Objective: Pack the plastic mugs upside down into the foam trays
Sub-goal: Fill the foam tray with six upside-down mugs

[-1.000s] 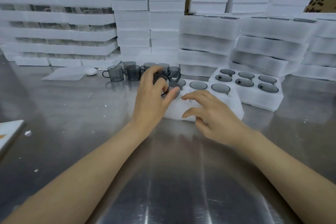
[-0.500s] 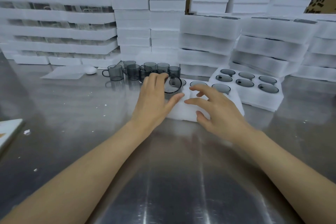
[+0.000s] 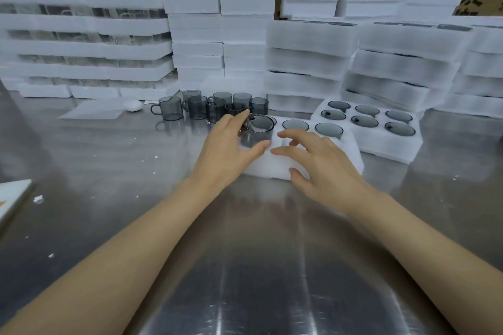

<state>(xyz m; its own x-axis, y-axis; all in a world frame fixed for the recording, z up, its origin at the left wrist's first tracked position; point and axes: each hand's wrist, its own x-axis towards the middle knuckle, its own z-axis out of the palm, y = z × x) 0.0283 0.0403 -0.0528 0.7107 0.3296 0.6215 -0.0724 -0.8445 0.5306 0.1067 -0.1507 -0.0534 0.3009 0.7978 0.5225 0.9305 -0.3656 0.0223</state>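
Observation:
My left hand (image 3: 227,144) grips a smoky grey plastic mug (image 3: 257,132), turned base up, over the front left pocket of a white foam tray (image 3: 275,168). Two more mugs (image 3: 296,124) sit upside down in that tray's back row. My right hand (image 3: 318,163) rests on the tray's front with fingers spread, holding nothing. Several upright grey mugs (image 3: 197,106) stand in a cluster behind my left hand.
A second foam tray (image 3: 386,141), filled with upside-down mugs, lies to the right. Stacks of foam trays (image 3: 307,62) wall off the back of the steel table (image 3: 245,266). A flat foam sheet (image 3: 92,111) and a small white object (image 3: 133,105) lie at back left.
My left hand has turned the mug from tilted to base up and lowered it toward the tray's front left pocket. My right hand's fingers have spread over the tray's front.

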